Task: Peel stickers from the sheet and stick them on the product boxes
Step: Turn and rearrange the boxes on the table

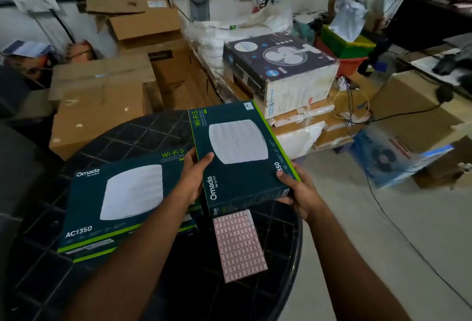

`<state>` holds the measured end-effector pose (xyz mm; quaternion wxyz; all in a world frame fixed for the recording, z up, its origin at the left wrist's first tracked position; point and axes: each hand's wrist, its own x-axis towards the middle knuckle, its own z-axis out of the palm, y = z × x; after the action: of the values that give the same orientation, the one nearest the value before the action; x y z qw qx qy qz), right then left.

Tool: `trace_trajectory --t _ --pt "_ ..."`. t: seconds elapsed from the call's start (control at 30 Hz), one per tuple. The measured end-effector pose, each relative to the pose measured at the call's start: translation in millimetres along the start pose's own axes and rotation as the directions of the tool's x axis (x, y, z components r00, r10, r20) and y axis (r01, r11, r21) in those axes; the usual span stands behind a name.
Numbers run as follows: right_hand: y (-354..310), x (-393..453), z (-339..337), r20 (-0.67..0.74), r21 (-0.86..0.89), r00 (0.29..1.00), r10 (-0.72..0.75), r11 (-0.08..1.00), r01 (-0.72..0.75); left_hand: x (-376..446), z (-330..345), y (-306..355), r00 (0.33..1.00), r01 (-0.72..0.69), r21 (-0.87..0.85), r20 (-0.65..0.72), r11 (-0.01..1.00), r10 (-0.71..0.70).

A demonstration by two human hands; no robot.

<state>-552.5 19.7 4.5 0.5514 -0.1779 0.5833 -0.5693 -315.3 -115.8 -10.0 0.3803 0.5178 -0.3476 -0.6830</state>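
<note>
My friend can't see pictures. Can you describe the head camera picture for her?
Two bare hands, left hand and right hand, hold a dark teal cardboard router box above a round black table. A pink sticker sheet lies beneath it, beside a stack of matching boxes.

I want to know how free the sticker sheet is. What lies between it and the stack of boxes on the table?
Head view: only the person's left forearm crosses above that stretch; beneath is bare black table between sticker sheet and stacked boxes.

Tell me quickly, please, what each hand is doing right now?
Left hand: grips the left edge of the raised Omada box.
Right hand: grips the same box at its near right corner.
</note>
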Motion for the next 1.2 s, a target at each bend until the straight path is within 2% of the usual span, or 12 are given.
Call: trace_trajectory --t 0.13,0.23,0.3,0.5,0.57,0.67,0.8,0.87,1.03,1.2 --pt "18 41 -1 -0.058 0.114 0.998 0.022 0.993 -0.015 39 17 -8 0.996 0.050 0.140 -0.073 0.989 -0.040" --pt "31 71 -4 -0.073 0.099 0.997 0.030 0.995 -0.023 52 24 -23 0.994 0.104 0.216 -0.048 0.971 -0.096" --pt "38 90 -9 -0.078 0.068 0.996 0.048 0.997 -0.043 60 24 -40 0.992 0.126 0.262 -0.034 0.957 -0.122" --pt "70 137 -15 -0.101 -0.052 0.992 0.080 0.995 -0.085 83 16 -79 0.985 0.155 0.382 -0.127 0.911 -0.114" --pt "81 149 -13 -0.147 -0.176 0.988 0.045 0.982 -0.071 89 14 -84 0.982 0.164 0.432 -0.157 0.887 -0.105" --pt "86 156 -14 -0.221 -0.465 0.973 -0.070 0.884 -0.042 94 13 -88 0.980 0.163 0.466 -0.177 0.869 -0.089" --pt "77 151 -17 -0.231 -0.715 0.946 -0.225 0.699 -0.008 84 18 -88 0.981 0.181 0.466 -0.153 0.866 -0.123" --pt "75 147 -18 -0.220 -0.771 0.943 -0.250 0.637 -0.011 81 18 -92 0.979 0.188 0.475 -0.157 0.860 -0.127" --pt "71 132 -10 -0.205 -0.794 0.949 -0.240 0.608 -0.017 62 18 -80 0.976 0.200 0.486 -0.173 0.851 -0.130" --pt "60 93 14 -0.149 -0.848 0.908 -0.392 0.523 0.087 16 13 -53 0.995 0.094 0.473 -0.013 0.876 -0.100"
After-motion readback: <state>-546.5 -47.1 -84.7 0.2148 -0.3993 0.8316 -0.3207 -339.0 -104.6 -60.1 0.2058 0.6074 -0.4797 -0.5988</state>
